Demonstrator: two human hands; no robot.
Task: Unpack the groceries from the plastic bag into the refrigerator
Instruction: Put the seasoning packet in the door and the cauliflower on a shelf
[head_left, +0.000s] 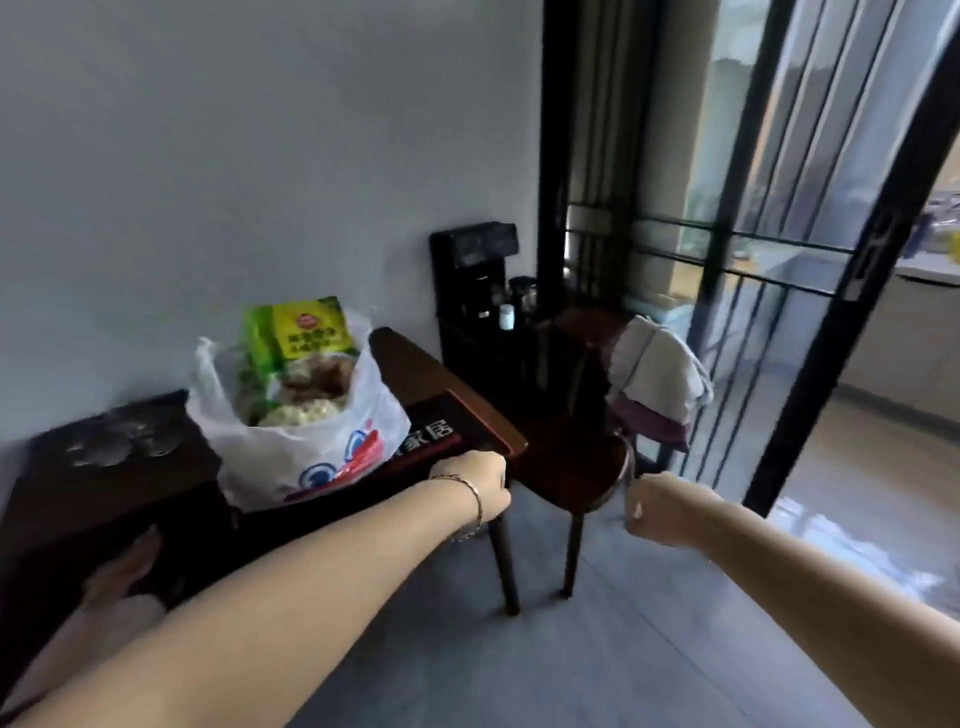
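Open air above the plastic bag (311, 447) — a chair (566, 457) crowds the table (415, 364) corner.

I read this as home, dining corner: dark wood table (410, 358) left, chair (566, 462) with clothes (654, 379) draped, drinks machine (475, 249) far, glass sliding door (810, 171) right.

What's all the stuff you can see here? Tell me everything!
white plastic bag: one, red-and-blue print, on table
green and yellow food packet: one, sticking from bag
dark wooden table: one, against wall
dark wooden chair: one, right of table
white and maroon cloths: some, draped over chair back
black machine: one, by wall behind chair
left hand: one, bracelet on wrist, at table corner
right hand: one, fingers curled, empty, before chair
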